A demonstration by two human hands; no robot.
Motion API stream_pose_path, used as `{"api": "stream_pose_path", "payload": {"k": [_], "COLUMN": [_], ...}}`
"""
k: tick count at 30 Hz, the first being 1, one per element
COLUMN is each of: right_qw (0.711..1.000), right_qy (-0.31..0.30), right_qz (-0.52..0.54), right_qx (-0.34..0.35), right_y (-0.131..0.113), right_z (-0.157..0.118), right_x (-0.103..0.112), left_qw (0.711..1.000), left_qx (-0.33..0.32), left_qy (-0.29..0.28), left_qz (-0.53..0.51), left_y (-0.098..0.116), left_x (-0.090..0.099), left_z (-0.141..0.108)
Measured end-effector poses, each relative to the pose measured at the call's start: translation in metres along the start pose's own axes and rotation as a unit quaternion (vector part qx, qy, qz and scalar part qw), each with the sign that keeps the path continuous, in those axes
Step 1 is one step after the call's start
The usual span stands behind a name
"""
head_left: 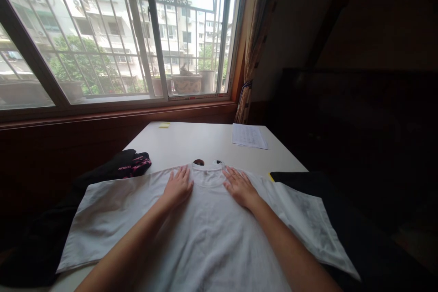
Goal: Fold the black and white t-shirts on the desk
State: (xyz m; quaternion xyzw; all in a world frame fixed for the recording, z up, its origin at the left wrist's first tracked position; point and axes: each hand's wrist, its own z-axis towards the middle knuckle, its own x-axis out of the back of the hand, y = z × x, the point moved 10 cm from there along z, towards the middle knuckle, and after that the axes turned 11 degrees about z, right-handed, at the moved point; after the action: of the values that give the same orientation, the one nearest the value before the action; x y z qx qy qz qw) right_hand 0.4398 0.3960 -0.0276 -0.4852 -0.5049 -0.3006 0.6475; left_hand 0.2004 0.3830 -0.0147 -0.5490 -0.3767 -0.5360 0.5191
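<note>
A white T-shirt lies spread over the table, its neckline at the far side and its sleeves stretched out left and right. My left hand rests flat on the shirt just left of the collar, fingers extended. On the other side of the collar, my right hand lies flat with its fingers spread apart. Neither hand grips the cloth. Soft wrinkles run down the shirt's body between my forearms. Two small round things, one brown and one black and white, show partly beyond the collar.
Dark clothing with pink marks is piled at the left edge of the white table. Black cloth lies under the right sleeve. Printed sheets and a yellow sticky note lie farther back, before a barred window.
</note>
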Motion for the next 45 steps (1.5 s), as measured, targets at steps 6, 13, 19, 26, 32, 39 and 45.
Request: {"api": "stream_pose_path", "payload": {"k": [6,13,19,26,32,39,45], "right_qw": [0.999,0.998,0.995,0.992,0.988,0.988,0.947], "right_qy": [0.016,0.029,0.035,0.059,0.098,0.131,0.256], "right_qz": [0.002,-0.004,-0.013,-0.037,-0.052,-0.023,-0.075], "right_qx": [-0.028,-0.055,-0.087,-0.107,-0.112,-0.072,-0.179], "right_y": [0.009,0.018,0.033,0.051,0.052,0.052,0.127], "right_z": [0.002,0.0,-0.01,-0.027,-0.04,-0.048,-0.088], "right_x": [-0.001,-0.002,0.0,0.005,0.005,0.021,0.106], "left_qw": [1.0,0.999,0.999,0.999,0.999,0.998,0.998], "left_qx": [0.028,0.036,0.036,0.044,0.05,0.051,0.052], "left_qy": [0.014,0.001,-0.002,-0.008,-0.015,-0.026,-0.029], "left_qz": [-0.005,-0.003,-0.008,-0.011,-0.014,-0.014,-0.012], "left_y": [-0.012,-0.024,-0.027,-0.027,-0.032,-0.039,-0.04], "left_x": [-0.007,-0.013,-0.015,-0.011,-0.011,-0.013,-0.013], "left_z": [0.003,-0.002,-0.003,-0.006,-0.009,-0.014,-0.015]}}
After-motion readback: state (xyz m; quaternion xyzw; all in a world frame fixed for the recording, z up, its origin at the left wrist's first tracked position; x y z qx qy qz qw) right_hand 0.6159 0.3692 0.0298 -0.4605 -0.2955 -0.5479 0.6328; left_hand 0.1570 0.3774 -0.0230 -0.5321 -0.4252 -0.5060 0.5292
